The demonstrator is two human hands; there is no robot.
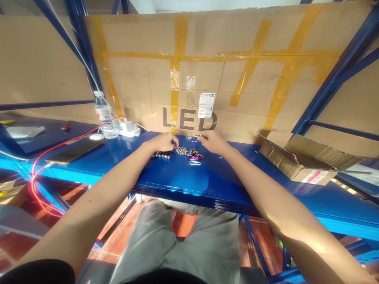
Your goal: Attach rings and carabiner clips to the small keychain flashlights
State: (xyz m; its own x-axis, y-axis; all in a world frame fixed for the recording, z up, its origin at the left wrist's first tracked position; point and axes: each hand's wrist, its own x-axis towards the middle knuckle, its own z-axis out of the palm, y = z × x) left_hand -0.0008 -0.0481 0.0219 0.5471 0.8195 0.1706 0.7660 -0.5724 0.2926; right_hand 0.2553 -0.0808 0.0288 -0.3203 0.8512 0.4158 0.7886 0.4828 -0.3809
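The taped cardboard wall (207,71) stands behind the blue shelf (183,177) (an open carton (308,161) lies far to the right). The left hand (162,142) curls above a row of metal cylinders (162,155); whether its fingers pinch anything, I cannot tell. The right hand (213,142) pinches a small green piece (201,136), near the silver beads (181,150). It seems to be sorting of small parts; any next move asks for fine fingertip control.

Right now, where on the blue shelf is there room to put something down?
Bare blue shelf lies along the near edge in front of the left hand and right hand, and between the right hand and the cardboard box. Crowded: the metal pieces between the hands, and the phone and bottle at left.
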